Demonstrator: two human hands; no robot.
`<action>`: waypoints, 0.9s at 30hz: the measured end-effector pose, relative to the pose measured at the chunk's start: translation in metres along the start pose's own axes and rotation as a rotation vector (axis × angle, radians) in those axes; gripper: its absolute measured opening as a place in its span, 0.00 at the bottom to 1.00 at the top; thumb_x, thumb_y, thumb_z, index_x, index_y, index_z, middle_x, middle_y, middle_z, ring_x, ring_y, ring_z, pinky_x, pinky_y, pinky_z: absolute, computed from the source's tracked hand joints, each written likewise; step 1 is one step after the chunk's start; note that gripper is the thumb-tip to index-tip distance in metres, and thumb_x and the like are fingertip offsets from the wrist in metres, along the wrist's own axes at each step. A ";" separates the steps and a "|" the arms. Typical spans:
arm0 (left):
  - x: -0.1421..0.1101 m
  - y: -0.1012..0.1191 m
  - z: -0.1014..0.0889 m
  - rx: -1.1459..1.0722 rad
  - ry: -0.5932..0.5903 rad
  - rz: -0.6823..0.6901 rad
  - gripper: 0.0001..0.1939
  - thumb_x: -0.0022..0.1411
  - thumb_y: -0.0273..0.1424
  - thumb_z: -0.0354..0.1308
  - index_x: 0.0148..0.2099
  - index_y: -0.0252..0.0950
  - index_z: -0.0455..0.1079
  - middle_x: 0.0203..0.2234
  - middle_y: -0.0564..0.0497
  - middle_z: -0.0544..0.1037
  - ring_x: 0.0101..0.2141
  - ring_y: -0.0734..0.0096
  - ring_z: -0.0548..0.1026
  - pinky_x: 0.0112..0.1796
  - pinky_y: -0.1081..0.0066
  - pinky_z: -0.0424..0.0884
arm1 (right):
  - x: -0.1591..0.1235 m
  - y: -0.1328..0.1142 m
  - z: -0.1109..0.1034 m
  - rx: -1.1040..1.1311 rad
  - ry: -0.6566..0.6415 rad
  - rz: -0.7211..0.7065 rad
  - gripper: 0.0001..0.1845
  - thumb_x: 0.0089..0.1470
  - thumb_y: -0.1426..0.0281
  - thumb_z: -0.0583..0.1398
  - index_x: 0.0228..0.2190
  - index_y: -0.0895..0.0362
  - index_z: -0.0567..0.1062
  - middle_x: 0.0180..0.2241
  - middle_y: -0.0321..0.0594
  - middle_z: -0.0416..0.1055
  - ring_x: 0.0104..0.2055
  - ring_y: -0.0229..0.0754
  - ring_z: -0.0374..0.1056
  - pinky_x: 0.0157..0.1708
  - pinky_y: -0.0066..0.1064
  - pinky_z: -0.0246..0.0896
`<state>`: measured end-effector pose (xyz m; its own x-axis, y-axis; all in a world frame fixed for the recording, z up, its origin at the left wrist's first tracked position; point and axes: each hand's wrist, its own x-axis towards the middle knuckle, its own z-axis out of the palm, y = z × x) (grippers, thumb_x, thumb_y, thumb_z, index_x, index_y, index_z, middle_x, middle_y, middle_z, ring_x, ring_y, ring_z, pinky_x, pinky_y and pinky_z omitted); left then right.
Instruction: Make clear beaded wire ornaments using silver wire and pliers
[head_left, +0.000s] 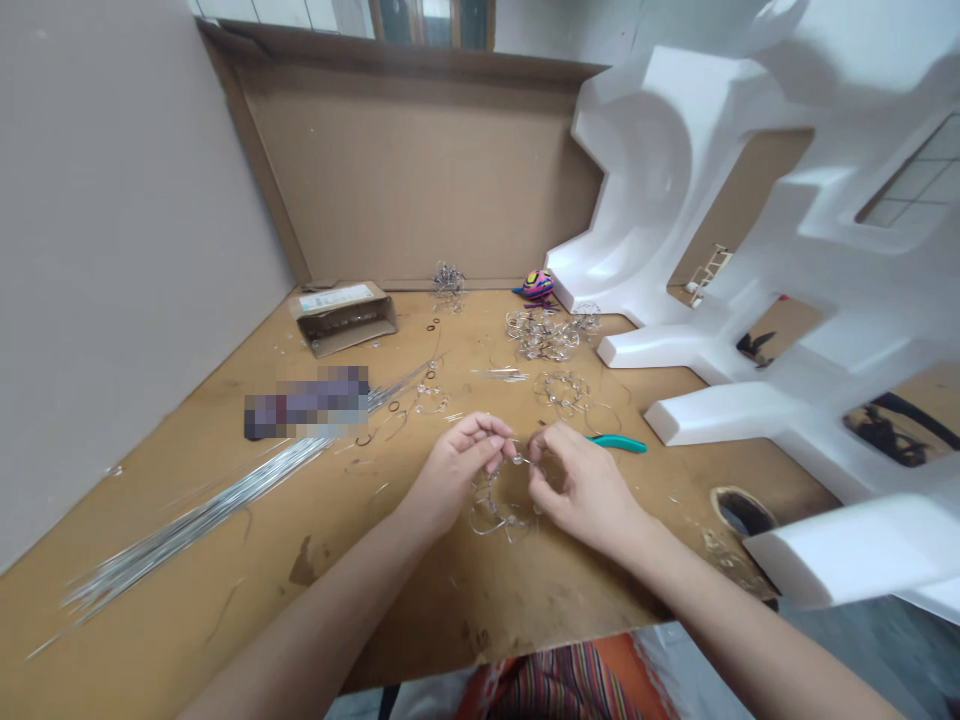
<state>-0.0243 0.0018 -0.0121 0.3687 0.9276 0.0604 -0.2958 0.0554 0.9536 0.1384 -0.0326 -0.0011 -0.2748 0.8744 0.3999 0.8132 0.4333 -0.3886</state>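
Observation:
My left hand (457, 475) and my right hand (577, 490) face each other above the table, their fingertips pinching a thin beaded wire (519, 459) between them. Below the hands hangs a loose wire-and-bead ring piece (499, 510), partly hidden by my fingers. Just past my right hand lies a pair of teal-handled pliers (616, 443), with its jaws hidden. Further left, a long bundle of straight silver wires (202, 510) stretches across the wooden tabletop (225, 590).
Finished beaded wire clusters (544, 335) and a wire ring (561, 392) lie ahead, near an open cardboard box (343, 318), a blurred object (306, 402) and a colourful item (538, 285). White foam packaging (675, 200) fills the right; a table hole (742, 512) lies near it.

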 end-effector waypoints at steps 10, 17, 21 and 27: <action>-0.004 0.007 -0.001 -0.041 -0.018 -0.012 0.05 0.53 0.29 0.59 0.33 0.34 0.68 0.23 0.53 0.74 0.19 0.82 0.60 0.24 0.77 0.58 | -0.016 0.048 -0.046 -0.188 -0.214 -0.011 0.17 0.50 0.66 0.54 0.43 0.56 0.68 0.42 0.46 0.69 0.44 0.48 0.64 0.44 0.40 0.58; -0.004 0.008 -0.004 -0.218 -0.111 -0.080 0.04 0.53 0.28 0.59 0.33 0.33 0.68 0.21 0.52 0.73 0.18 0.84 0.59 0.22 0.80 0.56 | -0.035 0.100 -0.039 -0.465 -0.395 0.000 0.42 0.40 0.58 0.58 0.55 0.65 0.59 0.54 0.59 0.58 0.52 0.59 0.58 0.48 0.46 0.54; -0.003 0.008 -0.005 -0.236 -0.141 -0.103 0.04 0.53 0.28 0.60 0.32 0.33 0.68 0.21 0.52 0.73 0.17 0.85 0.58 0.20 0.81 0.54 | -0.025 0.087 -0.030 -0.510 -0.403 -0.014 0.40 0.39 0.63 0.58 0.54 0.65 0.60 0.50 0.59 0.62 0.47 0.57 0.62 0.43 0.44 0.57; -0.004 0.009 -0.004 -0.198 -0.164 -0.093 0.04 0.53 0.28 0.59 0.32 0.33 0.69 0.22 0.51 0.74 0.18 0.83 0.61 0.25 0.78 0.62 | -0.005 0.071 -0.027 -0.664 -0.432 0.071 0.23 0.38 0.73 0.56 0.40 0.64 0.70 0.35 0.55 0.68 0.36 0.54 0.66 0.31 0.37 0.57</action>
<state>-0.0322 0.0003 -0.0048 0.5351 0.8440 0.0372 -0.4147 0.2240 0.8820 0.2117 -0.0123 -0.0086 -0.2751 0.9613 -0.0172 0.9347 0.2716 0.2291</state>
